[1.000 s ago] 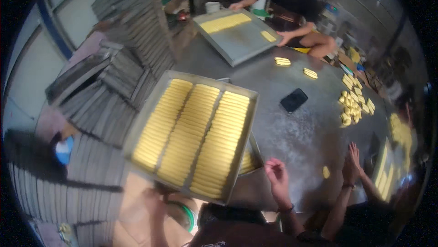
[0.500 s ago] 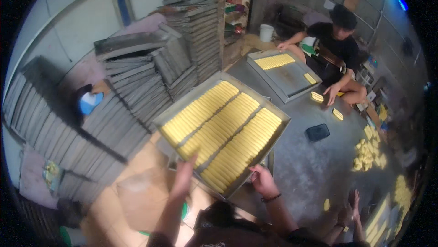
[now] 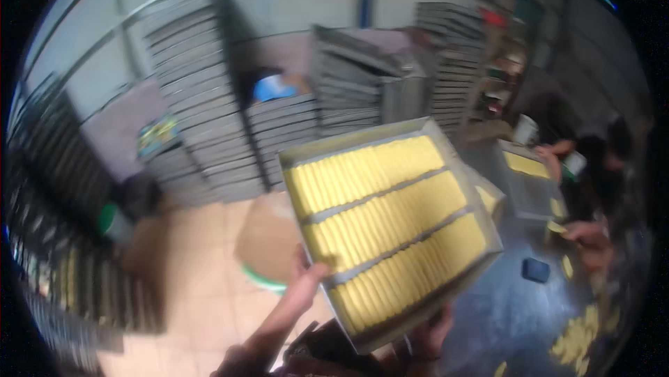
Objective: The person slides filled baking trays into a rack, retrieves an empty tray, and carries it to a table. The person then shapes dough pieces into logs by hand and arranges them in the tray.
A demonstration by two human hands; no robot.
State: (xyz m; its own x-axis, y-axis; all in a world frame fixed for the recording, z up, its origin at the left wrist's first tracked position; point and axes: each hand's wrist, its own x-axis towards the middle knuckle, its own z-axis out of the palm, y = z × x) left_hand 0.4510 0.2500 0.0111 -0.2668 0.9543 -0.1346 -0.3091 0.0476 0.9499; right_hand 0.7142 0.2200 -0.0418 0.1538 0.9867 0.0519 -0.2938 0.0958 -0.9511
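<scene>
Grey tray stacks lined the wall. Left hand gripped a metal tray, three rows of yellow dough strips inside, raised beside the tabletop; right hand blurred against its near side, grip unclear.

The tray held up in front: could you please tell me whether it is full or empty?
Nearly full: three rows of yellow strips cover most of the tray, with only narrow gaps between rows.

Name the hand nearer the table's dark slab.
Right. The right hand, by the tray's near wall, is left of the dark slab; the left hand, on its edge, is farther left.
</scene>
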